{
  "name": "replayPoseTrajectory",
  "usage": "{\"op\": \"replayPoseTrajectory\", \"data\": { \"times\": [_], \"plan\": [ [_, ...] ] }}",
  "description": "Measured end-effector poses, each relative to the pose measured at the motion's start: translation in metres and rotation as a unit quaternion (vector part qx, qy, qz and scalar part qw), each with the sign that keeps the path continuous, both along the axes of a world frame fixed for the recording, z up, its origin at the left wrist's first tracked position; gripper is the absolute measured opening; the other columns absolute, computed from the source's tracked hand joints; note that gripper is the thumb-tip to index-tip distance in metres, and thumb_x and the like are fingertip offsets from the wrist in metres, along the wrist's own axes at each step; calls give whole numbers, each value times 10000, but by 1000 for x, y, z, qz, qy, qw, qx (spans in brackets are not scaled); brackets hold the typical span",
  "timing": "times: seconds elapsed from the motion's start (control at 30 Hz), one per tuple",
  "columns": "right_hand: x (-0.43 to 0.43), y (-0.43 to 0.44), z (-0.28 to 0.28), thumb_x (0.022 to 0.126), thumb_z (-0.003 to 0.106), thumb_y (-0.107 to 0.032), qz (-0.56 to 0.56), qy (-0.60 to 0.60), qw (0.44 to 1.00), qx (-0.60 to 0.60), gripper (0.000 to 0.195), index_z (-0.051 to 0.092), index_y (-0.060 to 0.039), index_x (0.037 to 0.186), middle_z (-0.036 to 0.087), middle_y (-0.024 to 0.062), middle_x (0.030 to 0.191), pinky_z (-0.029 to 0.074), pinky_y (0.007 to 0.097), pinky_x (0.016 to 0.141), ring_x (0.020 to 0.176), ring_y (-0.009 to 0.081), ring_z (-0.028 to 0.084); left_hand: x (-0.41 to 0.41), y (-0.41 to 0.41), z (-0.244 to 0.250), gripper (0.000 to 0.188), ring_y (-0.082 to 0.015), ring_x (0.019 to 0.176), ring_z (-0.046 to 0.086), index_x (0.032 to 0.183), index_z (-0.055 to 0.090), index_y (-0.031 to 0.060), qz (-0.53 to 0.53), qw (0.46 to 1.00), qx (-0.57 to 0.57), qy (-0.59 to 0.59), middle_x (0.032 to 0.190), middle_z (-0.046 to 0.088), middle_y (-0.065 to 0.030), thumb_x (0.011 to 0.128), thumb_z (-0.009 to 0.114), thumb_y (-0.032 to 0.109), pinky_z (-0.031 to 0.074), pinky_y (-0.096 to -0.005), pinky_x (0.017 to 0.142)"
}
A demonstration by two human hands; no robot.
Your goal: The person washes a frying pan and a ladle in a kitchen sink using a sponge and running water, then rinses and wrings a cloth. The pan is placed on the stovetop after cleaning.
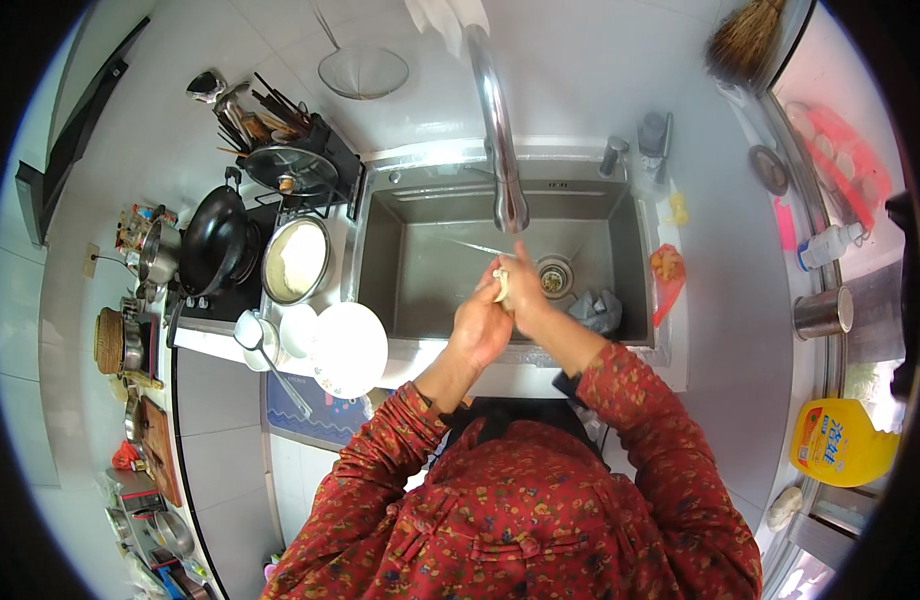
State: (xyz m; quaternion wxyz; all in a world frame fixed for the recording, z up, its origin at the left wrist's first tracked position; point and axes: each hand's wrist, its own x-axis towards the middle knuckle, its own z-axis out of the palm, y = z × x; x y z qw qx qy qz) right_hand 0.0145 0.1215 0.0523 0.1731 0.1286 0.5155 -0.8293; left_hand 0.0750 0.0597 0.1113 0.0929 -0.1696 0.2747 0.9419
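Observation:
Both hands are together over the near part of the stainless steel sink, below the chrome faucet. A small pale, soft-looking piece, its kind unclear, sits between the palms. My left hand cups it from the left. My right hand presses against it from the right, with its fingertips blurred. The drain strainer lies just right of the hands, with bits in it. A crumpled grey cloth or bag rests in the sink's right corner.
Left of the sink stand a metal bowl with white contents, a white plate, a small white bowl and a ladle. A black wok is on the stove. A red net bag lies on the right rim.

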Motion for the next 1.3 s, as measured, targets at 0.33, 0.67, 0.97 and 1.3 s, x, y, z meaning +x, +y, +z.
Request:
{"op": "replayPoseTrajectory", "data": {
  "times": [0.33,0.67,0.97,1.3],
  "plan": [
    [5,1,24,957,495,-261,35,23,999,29,646,161,-141,1497,408,141,1376,413,371,960,1175,226,462,3,2,3,419,-215,1205,468,1359,401,126,15,1000,-7,9,1321,486,-68,981,450,301,373,-398,1031],
    [12,12,72,914,550,-204,47,-113,983,-138,680,197,-127,1491,154,154,1536,171,345,1130,1403,256,208,1,1,6,455,-240,1228,459,1404,326,95,6,999,-27,23,1337,469,-98,985,421,242,364,-366,1047],
    [16,0,26,935,503,-210,62,-7,998,6,598,245,-75,1457,365,192,1398,345,368,1028,1256,275,397,7,-5,-17,364,-230,1228,452,1325,439,80,18,999,39,9,1312,485,-100,987,412,213,353,-398,1055],
    [39,-7,45,1005,391,-316,59,84,994,44,621,100,-66,1493,232,109,1509,197,303,1118,1374,203,256,-6,-18,-4,467,-217,1280,401,1415,354,124,32,999,-14,-6,1414,398,-60,976,456,242,309,-381,1089]
  ]
}}
